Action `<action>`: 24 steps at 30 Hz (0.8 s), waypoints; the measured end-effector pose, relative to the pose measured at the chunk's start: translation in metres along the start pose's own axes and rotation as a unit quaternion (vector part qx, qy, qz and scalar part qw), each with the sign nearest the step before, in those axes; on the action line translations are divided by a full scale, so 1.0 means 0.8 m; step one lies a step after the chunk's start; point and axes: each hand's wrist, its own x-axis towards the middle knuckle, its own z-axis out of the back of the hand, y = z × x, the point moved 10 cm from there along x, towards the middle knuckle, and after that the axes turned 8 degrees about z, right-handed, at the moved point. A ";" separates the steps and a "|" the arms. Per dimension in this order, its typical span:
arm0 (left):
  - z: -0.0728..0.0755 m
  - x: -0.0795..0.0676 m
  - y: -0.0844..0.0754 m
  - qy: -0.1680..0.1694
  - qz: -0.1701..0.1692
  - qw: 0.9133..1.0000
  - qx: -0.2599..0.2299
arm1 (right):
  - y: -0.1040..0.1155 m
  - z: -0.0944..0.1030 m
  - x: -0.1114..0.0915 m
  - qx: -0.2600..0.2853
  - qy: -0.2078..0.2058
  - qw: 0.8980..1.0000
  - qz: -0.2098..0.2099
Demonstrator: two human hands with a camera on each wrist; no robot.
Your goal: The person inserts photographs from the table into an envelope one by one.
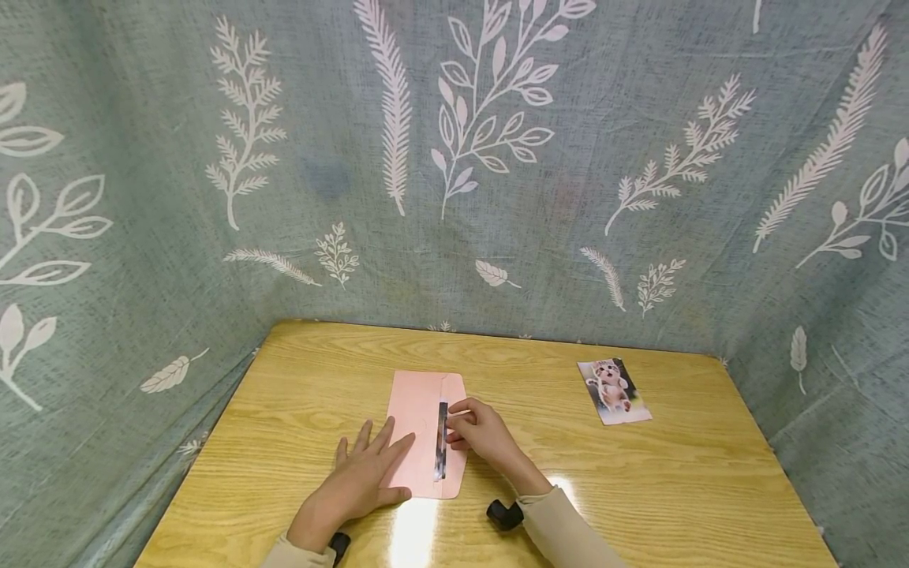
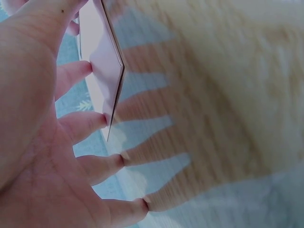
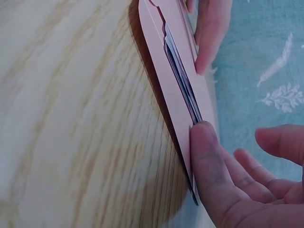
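A pink envelope (image 1: 415, 394) lies on the table, its flap folded out to the right. A dark-toned photo (image 1: 441, 442) sits mostly inside, with a narrow strip showing at the opening; its edge (image 3: 178, 71) also shows in the right wrist view. My left hand (image 1: 358, 481) rests spread, fingertips on the envelope's left part and beside it. At the opening, my right hand (image 1: 483, 434) touches the photo's exposed edge with its fingertips. One digit (image 3: 206, 147) presses there in the right wrist view, while the other fingers stand apart from it, loosely bent.
A kitten photo (image 1: 614, 392) lies face up at the right on the wooden table (image 1: 689, 465). Leaf-patterned grey-green cloth (image 1: 497, 237) hangs behind the table and along both sides. Black wrist devices (image 1: 505, 515) sit close to the tabletop by the sleeves.
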 end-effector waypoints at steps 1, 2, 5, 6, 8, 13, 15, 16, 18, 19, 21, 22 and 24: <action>0.000 0.000 0.000 0.000 0.000 1.000 0.001 | 0.000 0.000 0.000 0.000 0.000 1.000 -0.001; 0.000 0.000 0.000 0.001 0.001 1.000 0.002 | -0.001 0.000 -0.001 0.000 -0.001 1.000 -0.003; 0.000 0.000 0.000 0.001 0.002 1.000 0.003 | 0.005 -0.001 -0.003 0.003 0.000 1.000 -0.004; 0.000 0.000 0.000 0.001 0.002 1.000 0.003 | 0.010 -0.002 -0.005 0.006 0.001 1.000 -0.004; 0.000 0.000 0.000 -0.002 0.001 1.000 0.003 | 0.022 -0.005 -0.009 0.017 0.002 1.000 -0.005; 0.001 0.000 0.000 -0.007 -0.001 1.000 0.000 | 0.040 -0.011 -0.015 0.044 0.002 0.999 -0.003; 0.000 0.001 0.001 -0.008 0.000 1.000 -0.001 | 0.040 -0.011 -0.015 0.046 0.000 0.999 -0.001; 0.001 0.001 0.001 -0.009 0.000 1.000 0.000 | 0.040 -0.010 -0.015 0.043 -0.002 0.999 -0.003; 0.001 0.001 0.001 -0.009 -0.001 1.000 0.001 | 0.038 -0.010 -0.014 0.038 -0.005 0.999 -0.005; 0.000 0.001 0.001 -0.009 -0.001 1.000 0.001 | 0.036 -0.009 -0.013 0.035 -0.006 0.999 -0.007; 0.001 0.000 0.000 -0.009 -0.003 1.000 -0.001 | 0.029 -0.007 -0.011 0.034 -0.009 0.999 -0.011; 0.001 0.000 0.000 -0.010 -0.004 1.000 -0.001 | 0.025 -0.006 -0.009 0.036 -0.011 0.999 -0.012; 0.001 0.000 -0.001 -0.009 -0.005 1.000 -0.003 | 0.015 -0.005 -0.007 0.041 -0.013 0.999 -0.014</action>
